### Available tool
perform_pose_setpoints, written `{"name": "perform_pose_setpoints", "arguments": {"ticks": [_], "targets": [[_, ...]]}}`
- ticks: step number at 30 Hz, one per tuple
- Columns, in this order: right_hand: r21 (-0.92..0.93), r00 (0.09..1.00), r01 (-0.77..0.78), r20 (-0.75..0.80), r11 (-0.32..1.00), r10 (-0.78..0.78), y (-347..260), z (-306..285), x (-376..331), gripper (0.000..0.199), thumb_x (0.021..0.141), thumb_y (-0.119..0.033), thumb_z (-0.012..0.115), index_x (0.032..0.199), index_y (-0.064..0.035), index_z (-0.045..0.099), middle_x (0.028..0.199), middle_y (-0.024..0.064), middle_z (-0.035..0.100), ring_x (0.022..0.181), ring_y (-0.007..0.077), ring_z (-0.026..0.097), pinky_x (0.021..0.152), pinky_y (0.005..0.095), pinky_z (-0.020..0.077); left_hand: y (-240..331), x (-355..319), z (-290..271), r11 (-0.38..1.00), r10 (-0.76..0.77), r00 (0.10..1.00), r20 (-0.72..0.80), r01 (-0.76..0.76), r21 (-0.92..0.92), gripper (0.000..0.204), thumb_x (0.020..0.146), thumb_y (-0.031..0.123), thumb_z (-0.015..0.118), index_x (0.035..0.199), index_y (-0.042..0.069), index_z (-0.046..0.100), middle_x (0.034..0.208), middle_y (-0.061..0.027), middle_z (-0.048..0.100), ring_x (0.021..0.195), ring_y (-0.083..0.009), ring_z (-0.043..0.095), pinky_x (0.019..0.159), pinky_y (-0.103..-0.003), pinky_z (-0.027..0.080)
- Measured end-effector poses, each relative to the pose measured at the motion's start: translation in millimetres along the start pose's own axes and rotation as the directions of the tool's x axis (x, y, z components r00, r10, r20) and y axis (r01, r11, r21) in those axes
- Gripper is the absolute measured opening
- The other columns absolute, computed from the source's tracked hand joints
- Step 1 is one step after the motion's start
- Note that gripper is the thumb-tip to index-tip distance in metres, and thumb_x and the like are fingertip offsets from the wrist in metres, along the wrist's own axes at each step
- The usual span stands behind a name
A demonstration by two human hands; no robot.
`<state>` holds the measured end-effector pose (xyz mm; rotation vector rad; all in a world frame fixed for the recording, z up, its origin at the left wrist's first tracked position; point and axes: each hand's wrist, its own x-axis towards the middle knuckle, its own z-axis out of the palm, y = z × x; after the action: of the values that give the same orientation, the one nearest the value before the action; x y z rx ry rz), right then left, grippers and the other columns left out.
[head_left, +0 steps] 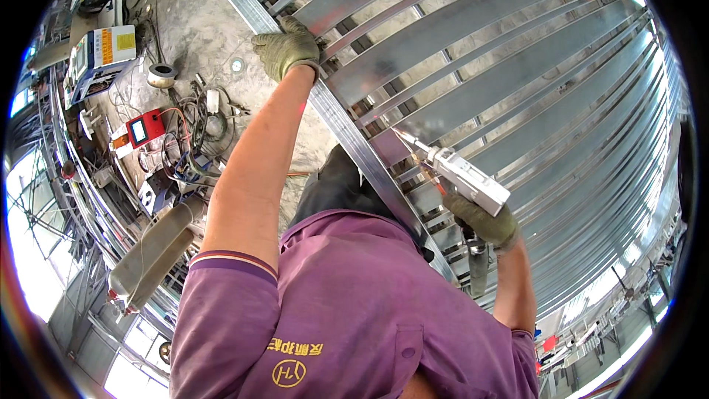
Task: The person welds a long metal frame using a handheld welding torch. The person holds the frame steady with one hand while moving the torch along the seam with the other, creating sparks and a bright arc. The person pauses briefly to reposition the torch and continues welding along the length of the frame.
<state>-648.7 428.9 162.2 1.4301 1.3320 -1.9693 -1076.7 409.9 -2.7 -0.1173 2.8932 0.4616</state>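
My left hand, in a grey-green work glove, rests on the long metal edge rail at the upper middle, fingers curled over it. In my right hand, also gloved, is the grip of a white handheld laser welding gun. Its thin nozzle points up and left to a metal slat close to the rail. A bright glint shows at the tip; whether the tip touches the metal I cannot tell. A dark hose hangs below the gun's grip.
Rows of parallel metal slats fill the right side, with gaps showing the floor. Left on the concrete floor lie tangled cables, a red box with a screen, a wire spool and a white-and-blue machine.
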Motion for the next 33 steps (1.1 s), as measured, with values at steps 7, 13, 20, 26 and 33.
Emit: {"name": "perform_pose_setpoints", "arguments": {"ticks": [7, 13, 20, 26, 33], "targets": [[0.042, 0.991, 0.113, 0.069, 0.993, -0.116, -7.2, 24.4, 45.4, 0.054, 0.102, -0.028, 0.087, 0.148, -0.0050, 0.069, 0.124, 0.0032, 0.077, 0.109, 0.0125, 0.066, 0.095, 0.0302, 0.0566, -2.9, 1.7, -1.7, 0.999, 0.006, 0.999, 0.040, -0.005, -0.036, 0.108, 0.107, 0.069, 0.050, 0.170, -0.014, 0.023, 0.171, -0.0342, 0.041, 0.155, -0.0448, 0.049, 0.127, -0.050, 0.041], [0.032, 0.979, 0.180, 0.096, 0.983, -0.182, -3.2, 31.8, 61.8, 0.053, 0.100, -0.027, 0.089, 0.146, -0.0051, 0.071, 0.123, 0.0052, 0.079, 0.107, 0.0126, 0.069, 0.095, 0.0310, 0.0588, -3.5, 4.3, 0.0, 0.999, 0.000, 0.999, 0.051, 0.002, -0.047, 0.109, 0.107, 0.069, 0.049, 0.169, -0.016, 0.023, 0.172, -0.0368, 0.039, 0.160, -0.0455, 0.044, 0.131, -0.048, 0.037], [0.012, 0.970, 0.230, 0.076, 0.973, -0.231, 14.2, 34.6, 75.2, 0.053, 0.095, -0.026, 0.094, 0.140, -0.0046, 0.075, 0.127, 0.0097, 0.082, 0.111, 0.0141, 0.074, 0.096, 0.0329, 0.0610, -5.4, 7.1, 5.3, 1.000, 0.013, 1.000, 0.002, -0.013, 0.006, 0.106, 0.105, 0.067, 0.053, 0.169, -0.012, 0.025, 0.164, -0.0338, 0.048, 0.145, -0.0458, 0.059, 0.118, -0.052, 0.050], [-0.002, 0.968, 0.240, 0.075, 0.971, -0.239, 11.6, 36.4, 76.5, 0.055, 0.093, -0.024, 0.095, 0.141, -0.0056, 0.075, 0.128, 0.0085, 0.082, 0.112, 0.0147, 0.076, 0.098, 0.0310, 0.0613, -4.8, 6.5, 7.1, 1.000, -0.004, 1.000, 0.003, 0.004, 0.006, 0.105, 0.105, 0.067, 0.054, 0.169, -0.012, 0.026, 0.164, -0.0343, 0.048, 0.143, -0.0470, 0.061, 0.117, -0.052, 0.051], [0.004, 0.949, 0.302, 0.087, 0.953, -0.302, 26.4, 36.9, 82.6, 0.060, 0.094, -0.027, 0.095, 0.145, -0.0065, 0.072, 0.131, 0.0078, 0.081, 0.117, 0.0132, 0.073, 0.103, 0.0314, 0.0595, 1.1, -1.4, -4.4, 0.997, -0.011, 0.999, 0.038, 0.014, -0.072, 0.107, 0.105, 0.067, 0.056, 0.167, -0.016, 0.029, 0.166, -0.0387, 0.046, 0.151, -0.0472, 0.054, 0.126, -0.048, 0.044]]}}
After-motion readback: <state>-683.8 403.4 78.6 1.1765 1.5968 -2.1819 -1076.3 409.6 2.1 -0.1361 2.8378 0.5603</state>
